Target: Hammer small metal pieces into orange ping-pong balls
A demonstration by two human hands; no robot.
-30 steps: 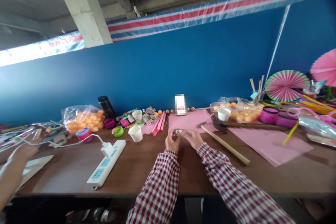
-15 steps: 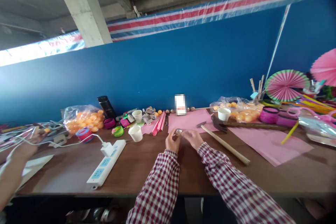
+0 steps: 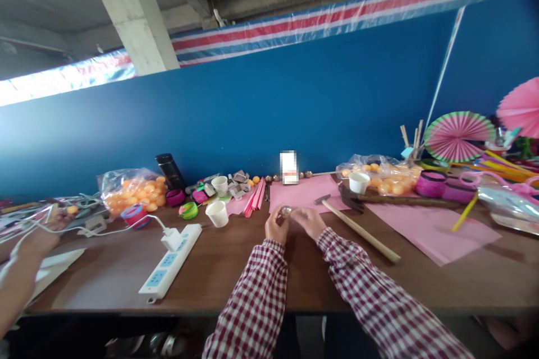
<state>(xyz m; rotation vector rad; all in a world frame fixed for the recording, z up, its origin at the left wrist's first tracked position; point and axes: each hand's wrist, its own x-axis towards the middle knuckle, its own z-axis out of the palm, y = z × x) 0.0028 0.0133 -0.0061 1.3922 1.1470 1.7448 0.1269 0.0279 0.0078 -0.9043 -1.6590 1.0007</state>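
A small, shiny metal ball is pinched in the fingers of my left hand, just above the near edge of a pink paper sheet. My right hand is close on the other side, its fingers bent and drawn together near the ball. Whatever those right fingertips hold, if anything, is too small to make out. Behind the sheet, several similar metal balls lie along the blue wall. A hammer with a wooden handle rests to the right of my right hand.
A white power strip lies left of my arms, near white paper cups and a bag of orange balls. Another person's arm reaches in at far left. Pink paper and a second hammer lie right.
My hands and the metal ball have hardly moved. The view has shifted very slightly; nothing else visibly differs.
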